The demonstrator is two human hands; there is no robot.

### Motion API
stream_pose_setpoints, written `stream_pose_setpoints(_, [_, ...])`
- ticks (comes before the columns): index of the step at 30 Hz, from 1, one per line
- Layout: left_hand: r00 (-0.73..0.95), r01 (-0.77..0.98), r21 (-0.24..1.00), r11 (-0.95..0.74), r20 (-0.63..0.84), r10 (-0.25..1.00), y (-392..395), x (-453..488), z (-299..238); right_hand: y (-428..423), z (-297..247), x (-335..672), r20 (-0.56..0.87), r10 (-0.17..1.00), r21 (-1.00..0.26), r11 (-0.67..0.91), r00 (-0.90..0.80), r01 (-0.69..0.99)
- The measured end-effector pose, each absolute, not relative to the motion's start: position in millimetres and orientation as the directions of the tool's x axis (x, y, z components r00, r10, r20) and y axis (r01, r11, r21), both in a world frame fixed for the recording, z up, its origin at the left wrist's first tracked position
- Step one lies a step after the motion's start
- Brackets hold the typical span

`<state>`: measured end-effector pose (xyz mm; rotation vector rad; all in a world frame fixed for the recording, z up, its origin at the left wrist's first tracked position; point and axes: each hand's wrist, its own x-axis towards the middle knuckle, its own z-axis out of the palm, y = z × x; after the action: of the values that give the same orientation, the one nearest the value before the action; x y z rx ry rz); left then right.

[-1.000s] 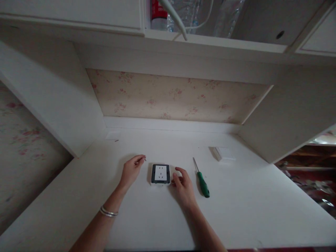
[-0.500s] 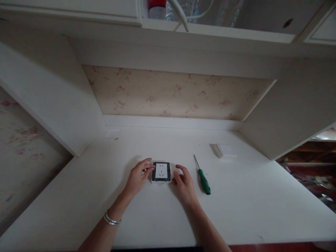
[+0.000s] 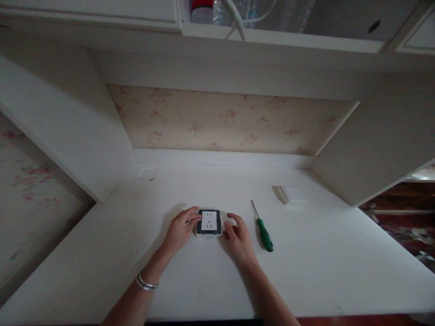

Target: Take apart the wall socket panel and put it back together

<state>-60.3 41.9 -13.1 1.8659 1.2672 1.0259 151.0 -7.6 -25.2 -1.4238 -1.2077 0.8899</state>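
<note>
A wall socket (image 3: pixel 209 221) with a white face and a dark surround lies face up on the white desktop, in a white base. My left hand (image 3: pixel 181 228) is at its left side, thumb and forefinger pinched over the dark surround's left edge. Something tiny and pale shows at those fingertips, too small to name. On the other side, my right hand (image 3: pixel 239 237) rests on the desktop with thumb and forefinger apart and the other fingers curled under. Its fingertips are close to the socket's right edge; whether they touch is unclear. A green-handled screwdriver (image 3: pixel 264 235) lies right of this hand.
Farther back on the right is a white square block-like piece (image 3: pixel 292 194). A small dark sliver (image 3: pixel 151 179) lies at the back left. White side panels flank the desktop (image 3: pixel 326 253), and an open shelf with a hanging white cable (image 3: pixel 234 16) is overhead.
My left hand has shifted very slightly right, its pinched fingertips closer over the socket's left edge. My right hand, the socket and the screwdriver stay in place.
</note>
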Motion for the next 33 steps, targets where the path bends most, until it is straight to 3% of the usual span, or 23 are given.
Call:
stream_pose_setpoints(11, [0.241,0.497,0.773,-0.395,0.314,0.918,40,-61,-12,-8,-23,151,0.109,0.973,-0.963,0.053,0.204,0.263])
stream_pose_setpoints(18, [0.231,0.486,0.787,-0.379,0.303,0.925,38,-58,-8,-9,-19,149,0.227,0.969,-0.922,0.182,0.097,0.342])
stream_pose_setpoints(27, [0.228,0.463,0.784,-0.413,0.344,0.911,41,-60,-18,-9,-20,151,0.259,0.965,-0.88,0.222,0.032,0.421])
stream_pose_setpoints(33, [0.21,0.407,0.841,-0.357,0.295,0.932,40,-59,-19,-9,-17,151,0.262,0.965,-0.884,0.228,0.029,0.409])
